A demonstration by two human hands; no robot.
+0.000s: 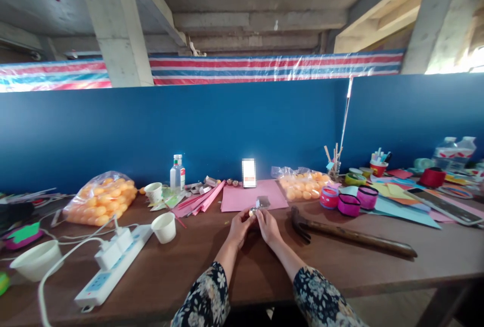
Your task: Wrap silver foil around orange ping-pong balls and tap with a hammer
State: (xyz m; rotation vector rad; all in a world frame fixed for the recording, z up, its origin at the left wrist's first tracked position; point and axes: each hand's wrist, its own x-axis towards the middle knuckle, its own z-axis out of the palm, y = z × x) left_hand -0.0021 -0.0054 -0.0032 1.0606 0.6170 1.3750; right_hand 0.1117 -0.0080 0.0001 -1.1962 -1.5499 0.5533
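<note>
— What is that between the fingers?
— A small shiny piece (252, 211), pinched by the left hand (241, 224) and right hand (267, 225) together, at the pink paper's (238, 198) near edge.
— And beside them?
— A hammer (351, 233) lying just right on the table (189, 266).

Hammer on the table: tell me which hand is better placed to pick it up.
Right. The hammer lies just beside the right hand, its head nearest; the left hand would have to cross over.

Daylight floods in from the far right, blowing out that corner; the surface (212, 276) sits evenly lit with soft shadows, while wide-angle distortion bends the frame's edges.
</note>
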